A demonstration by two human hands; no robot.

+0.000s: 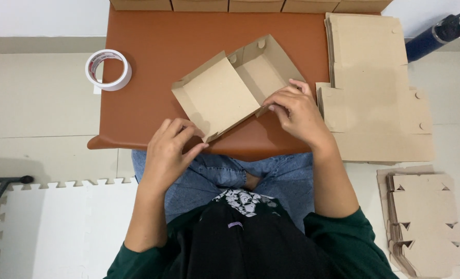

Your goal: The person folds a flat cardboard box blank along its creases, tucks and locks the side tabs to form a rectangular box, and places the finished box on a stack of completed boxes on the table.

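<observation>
A person is sitting cross-legged on the floor in front of a low brown table [152, 46]. A half-folded cardboard box [235, 93] is lying on the table, near its front edge, with its inside facing up and its side walls standing.

The left hand [170, 152] is gripping the near corner of the box, with the fingers curled over the low wall and the thumb pressing from the side. The right hand [297, 111] is pinching the right side wall of the box between thumb and fingertips, at the place where two flaps are meeting. Both hands are closing on the box; neither is released.

A roll of white tape [108, 70] is sitting at the left edge of the table, well apart from the box. A stack of flat cardboard blanks [374, 77] is resting just beside the right hand, on the right side of the table. A second pile of flat blanks [424, 222] is lying on the floor at the lower right. A dark blue bottle [434, 36] is lying at the upper right.
</observation>
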